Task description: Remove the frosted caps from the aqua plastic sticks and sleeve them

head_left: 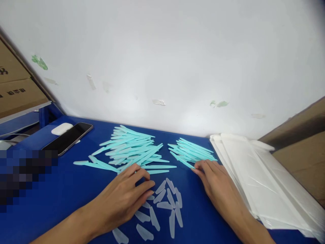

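My right hand [214,178] pinches the handle end of a turquoise eyebrow razor [181,159] at the near edge of a small razor pile [191,149]. My left hand [124,193] is over the blue table, its fingers curled but apart, with nothing visible in them. Close to its fingertips lie several loose translucent blade covers [164,205], and the hand hides part of some of them. Behind the left hand spreads a larger, looser heap of turquoise eyebrow razors [134,149], with whitish blade ends mostly pointing left.
White plastic sleeves [261,176] are stacked along the right side, beside a cardboard box [302,159]. A phone [73,135] and a white rounded case [61,128] lie at the back left. A white wall [162,61] borders the blue table [68,189].
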`<state>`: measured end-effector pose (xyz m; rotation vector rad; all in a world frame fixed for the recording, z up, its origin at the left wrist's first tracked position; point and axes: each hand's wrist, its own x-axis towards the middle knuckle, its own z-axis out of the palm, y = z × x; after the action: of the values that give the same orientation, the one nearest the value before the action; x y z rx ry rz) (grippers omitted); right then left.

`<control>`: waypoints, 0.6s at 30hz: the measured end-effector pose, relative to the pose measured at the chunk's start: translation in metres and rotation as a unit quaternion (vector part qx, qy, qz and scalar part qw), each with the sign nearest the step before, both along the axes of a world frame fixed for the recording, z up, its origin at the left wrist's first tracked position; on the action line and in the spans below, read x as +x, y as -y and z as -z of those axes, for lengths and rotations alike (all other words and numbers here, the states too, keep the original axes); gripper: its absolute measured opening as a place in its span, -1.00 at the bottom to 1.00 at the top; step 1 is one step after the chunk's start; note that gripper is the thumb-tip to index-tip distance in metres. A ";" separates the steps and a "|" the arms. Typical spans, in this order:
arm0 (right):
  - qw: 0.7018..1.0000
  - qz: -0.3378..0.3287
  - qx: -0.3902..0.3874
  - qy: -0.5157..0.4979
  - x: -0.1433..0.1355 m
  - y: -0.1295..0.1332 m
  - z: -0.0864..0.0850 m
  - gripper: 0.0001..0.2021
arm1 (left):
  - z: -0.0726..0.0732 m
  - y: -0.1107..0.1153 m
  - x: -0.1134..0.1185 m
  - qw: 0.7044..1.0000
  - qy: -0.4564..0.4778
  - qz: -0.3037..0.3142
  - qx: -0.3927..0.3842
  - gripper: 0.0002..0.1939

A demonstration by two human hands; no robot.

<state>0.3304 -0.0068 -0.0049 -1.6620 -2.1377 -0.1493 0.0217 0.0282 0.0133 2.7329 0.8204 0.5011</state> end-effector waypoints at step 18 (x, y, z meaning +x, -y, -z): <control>0.991 -0.051 0.094 -0.079 -0.023 0.015 -0.010 -0.81 | 0.005 0.003 0.041 0.962 -0.118 -0.028 0.245 -0.89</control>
<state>0.3076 -0.0214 0.0050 -1.4071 -2.0174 -0.1772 0.0628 0.0255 0.0084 3.2832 0.9349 0.4425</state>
